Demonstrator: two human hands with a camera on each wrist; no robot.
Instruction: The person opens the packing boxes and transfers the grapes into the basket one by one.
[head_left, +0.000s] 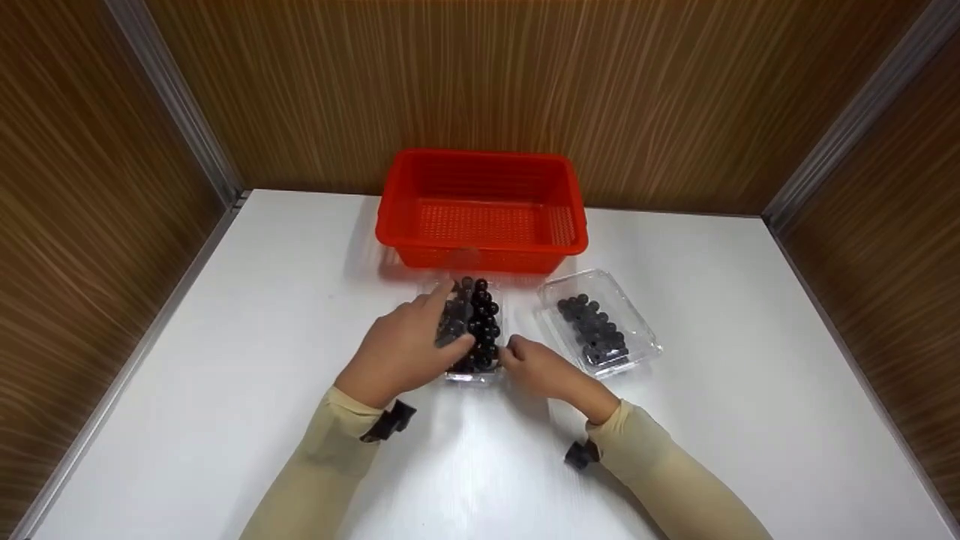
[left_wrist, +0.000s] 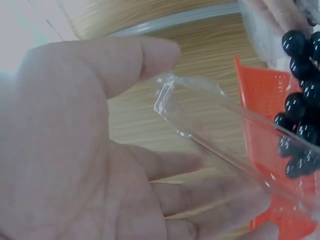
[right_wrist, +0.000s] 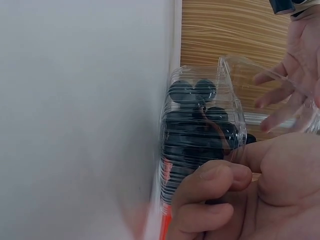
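Note:
A clear plastic box (head_left: 474,377) holding a bunch of black grapes (head_left: 486,322) stands in front of the red basket. Its raised transparent lid (left_wrist: 165,95) tilts up on the left side. My left hand (head_left: 405,349) is at that lid, fingers straight and spread behind the plastic, thumb beside a lid corner in the left wrist view. At the box's right side, my right hand (head_left: 541,367) has its fingers curled and pinches the rim. In the right wrist view, the fingers (right_wrist: 210,182) partly cover the ribbed box wall (right_wrist: 172,130).
A red plastic basket (head_left: 480,246) with a perforated bottom stands at the back of the white table (head_left: 225,360). To the right lies another clear box (head_left: 637,330), its lid over more dark grapes (head_left: 592,330). Wood-grain panels (head_left: 480,75) enclose the back and sides.

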